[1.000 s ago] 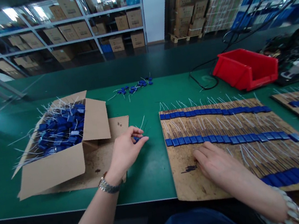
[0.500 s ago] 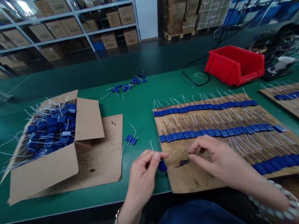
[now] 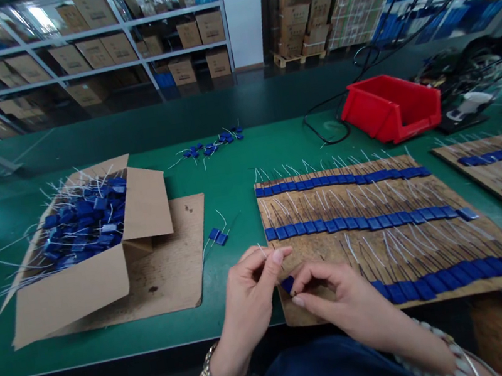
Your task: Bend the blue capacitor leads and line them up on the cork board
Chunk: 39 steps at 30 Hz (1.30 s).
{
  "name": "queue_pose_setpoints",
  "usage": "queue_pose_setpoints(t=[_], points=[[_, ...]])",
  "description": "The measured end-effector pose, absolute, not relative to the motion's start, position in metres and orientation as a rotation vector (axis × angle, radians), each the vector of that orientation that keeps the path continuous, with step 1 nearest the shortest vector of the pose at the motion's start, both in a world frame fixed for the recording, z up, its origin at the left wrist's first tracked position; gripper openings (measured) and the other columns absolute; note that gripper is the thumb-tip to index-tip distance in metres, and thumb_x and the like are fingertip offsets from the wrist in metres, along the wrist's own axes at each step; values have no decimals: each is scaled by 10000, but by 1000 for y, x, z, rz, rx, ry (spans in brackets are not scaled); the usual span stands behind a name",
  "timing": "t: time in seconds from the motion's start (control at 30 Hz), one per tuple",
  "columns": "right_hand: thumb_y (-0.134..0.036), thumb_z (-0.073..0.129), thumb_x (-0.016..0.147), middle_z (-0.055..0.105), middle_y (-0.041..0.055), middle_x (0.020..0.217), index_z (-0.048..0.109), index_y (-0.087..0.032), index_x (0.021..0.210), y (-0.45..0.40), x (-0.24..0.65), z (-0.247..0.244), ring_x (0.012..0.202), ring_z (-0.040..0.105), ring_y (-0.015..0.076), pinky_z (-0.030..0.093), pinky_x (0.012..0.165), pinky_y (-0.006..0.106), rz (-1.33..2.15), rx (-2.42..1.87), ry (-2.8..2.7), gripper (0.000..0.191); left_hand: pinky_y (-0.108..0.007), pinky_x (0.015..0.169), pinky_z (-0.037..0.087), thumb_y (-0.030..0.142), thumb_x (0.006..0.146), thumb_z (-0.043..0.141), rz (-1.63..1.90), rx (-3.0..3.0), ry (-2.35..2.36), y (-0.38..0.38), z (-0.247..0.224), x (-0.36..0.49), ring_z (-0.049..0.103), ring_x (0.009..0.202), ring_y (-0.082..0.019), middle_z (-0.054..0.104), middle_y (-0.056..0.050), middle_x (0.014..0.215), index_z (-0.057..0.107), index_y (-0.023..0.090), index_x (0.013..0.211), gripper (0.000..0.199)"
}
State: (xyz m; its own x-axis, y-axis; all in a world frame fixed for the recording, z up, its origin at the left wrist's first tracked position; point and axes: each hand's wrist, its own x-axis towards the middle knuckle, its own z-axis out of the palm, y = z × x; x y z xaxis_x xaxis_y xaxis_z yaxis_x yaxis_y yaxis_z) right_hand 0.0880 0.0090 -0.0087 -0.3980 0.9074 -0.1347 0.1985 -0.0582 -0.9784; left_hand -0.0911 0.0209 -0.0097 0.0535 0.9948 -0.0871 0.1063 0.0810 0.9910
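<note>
My left hand (image 3: 256, 286) is closed in a pinch on the wire leads of a blue two-lead component (image 3: 288, 284), whose flat body hangs at the left edge of a cardboard sheet (image 3: 308, 249). Close beside that body, my right hand (image 3: 337, 292) has its thumb and index finger pinched together; what lies between them is too small to make out. Rows of similar blue components (image 3: 333, 226) lie on the sheet, with pale and dark leads pointing away from me. Two loose blue components (image 3: 218, 236) rest on the green table left of the sheet.
An open carton (image 3: 77, 295) heaped with blue components stands on cardboard at left. Farther back lie a small blue pile (image 3: 211, 146), a red bin (image 3: 393, 108) and a black cable (image 3: 329, 137). Another loaded cardboard sheet (image 3: 492, 178) is at right.
My right hand has moved left to beside the blue component in my left hand. More components at the left of the front row now show. The dark short pieces on the cardboard are hidden.
</note>
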Motion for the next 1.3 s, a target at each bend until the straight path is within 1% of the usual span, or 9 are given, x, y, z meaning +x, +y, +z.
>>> queue_pose_setpoints(t=[0.07, 0.1, 0.17, 0.27, 0.37, 0.47, 0.6, 0.97, 1.3], points=[[-209, 698, 872, 698, 16, 968, 689, -208, 833, 12, 94, -9, 956, 630, 169, 484, 882, 309, 1502, -1113, -1495, 39, -180, 579, 419, 481, 926, 638, 1020, 1176, 1231, 19, -7, -90, 542, 618, -61, 682, 3, 782, 785, 257, 987, 275], [-234, 716, 875, 693, 15, 977, 690, -211, 841, 15, 97, -9, 965, 626, 164, 485, 881, 301, 1484, -1094, -1410, 49, -167, 525, 389, 472, 917, 655, 1007, 1134, 1210, 18, -6, -89, 522, 571, -48, 688, 3, 769, 784, 250, 991, 267], [-286, 759, 867, 680, 1, 910, 686, -212, 850, 21, 102, -8, 878, 620, 139, 492, 806, 264, 1463, -1104, -1233, 105, -142, 458, 344, 448, 878, 716, 999, 1052, 1178, 16, -5, -86, 504, 515, -32, 697, -3, 738, 787, 230, 977, 249], [-314, 820, 822, 664, -19, 792, 677, -199, 843, 28, 106, -4, 736, 590, 102, 473, 693, 216, 1549, -1093, -1026, 184, -106, 426, 357, 417, 789, 822, 977, 909, 1127, 12, -5, -83, 546, 491, -38, 713, -19, 706, 770, 190, 901, 259], [-307, 840, 804, 695, -11, 798, 680, -195, 846, 32, 104, 0, 711, 600, 89, 478, 680, 195, 1623, -1027, -919, 199, -90, 420, 402, 426, 743, 862, 932, 823, 1093, 9, -4, -80, 587, 486, -57, 726, -33, 708, 708, 157, 826, 321], [-311, 832, 816, 725, -2, 814, 684, -202, 842, 32, 101, 2, 721, 631, 95, 497, 687, 195, 1652, -995, -891, 186, -79, 431, 431, 444, 765, 840, 889, 815, 1089, 6, -1, -77, 580, 476, -47, 718, -36, 686, 672, 134, 787, 353], [-308, 843, 807, 737, -7, 815, 686, -212, 829, 29, 100, 4, 765, 665, 98, 513, 708, 180, 1630, -971, -885, 186, -64, 441, 441, 435, 777, 834, 874, 791, 1063, 3, 3, -74, 552, 454, -26, 696, -10, 641, 654, 132, 766, 352], [-292, 828, 823, 744, -4, 821, 695, -201, 817, 29, 102, 5, 750, 661, 79, 521, 721, 151, 1643, -950, -915, 161, -58, 450, 451, 437, 763, 847, 920, 785, 1037, 5, 5, -70, 541, 446, -19, 684, -4, 612, 672, 132, 737, 353], [-265, 802, 853, 737, -10, 859, 708, -220, 856, 26, 106, 0, 815, 665, 88, 515, 769, 164, 1663, -941, -1009, 104, -69, 464, 445, 421, 775, 840, 940, 836, 1065, 6, 2, -70, 541, 461, -19, 682, -1, 622, 683, 136, 738, 328]])
